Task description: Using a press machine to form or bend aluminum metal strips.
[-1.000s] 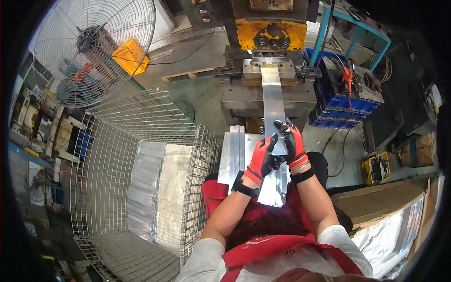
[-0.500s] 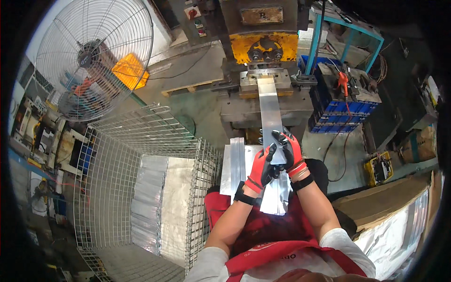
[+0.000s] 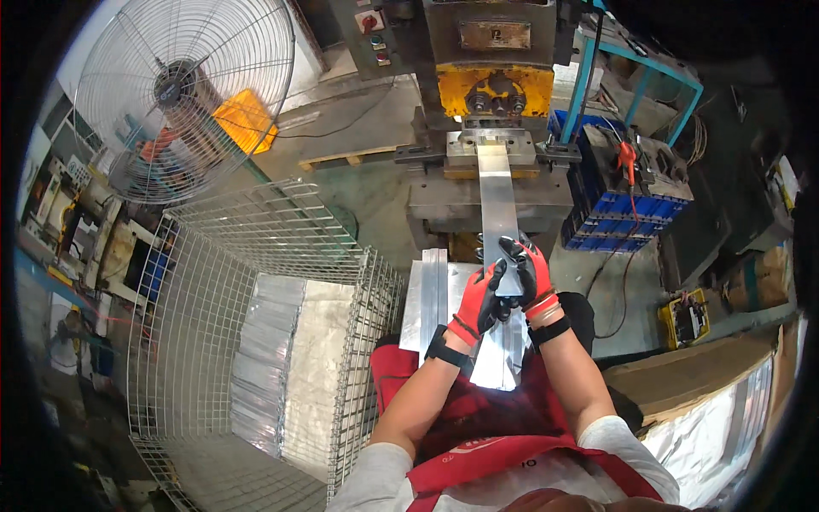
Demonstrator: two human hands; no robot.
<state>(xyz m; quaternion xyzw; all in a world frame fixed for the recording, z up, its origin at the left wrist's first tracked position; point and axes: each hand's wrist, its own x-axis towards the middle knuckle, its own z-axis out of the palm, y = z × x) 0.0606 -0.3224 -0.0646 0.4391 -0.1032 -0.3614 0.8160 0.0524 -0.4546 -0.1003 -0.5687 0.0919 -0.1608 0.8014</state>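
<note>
A long flat metal strip (image 3: 498, 200) runs away from me, its far end resting in the die (image 3: 516, 154) of a press (image 3: 492, 85). My left hand (image 3: 478, 303), in a red and black glove, closes round the strip's near end from the left. Gloved alike, my right hand (image 3: 532, 277) grips that end from the right, slightly farther forward. Some fingertips are hidden under the strip. Below my hands, more shiny metal strips (image 3: 498, 363) lie over my red apron. Left of them, several narrow strips (image 3: 434, 294) rest on a flat metal surface.
A wire mesh cage (image 3: 363, 341) stands at my left, with metal pieces (image 3: 269, 358) inside. Behind it is a large fan (image 3: 183, 85). Blue crates (image 3: 610, 213) bearing tools stand right of the press. An open cardboard box (image 3: 699, 371) sits at the near right.
The surroundings have shifted slightly in the picture as my head moved. Both hands keep their hold on the strip, and its far end stays in the die.
</note>
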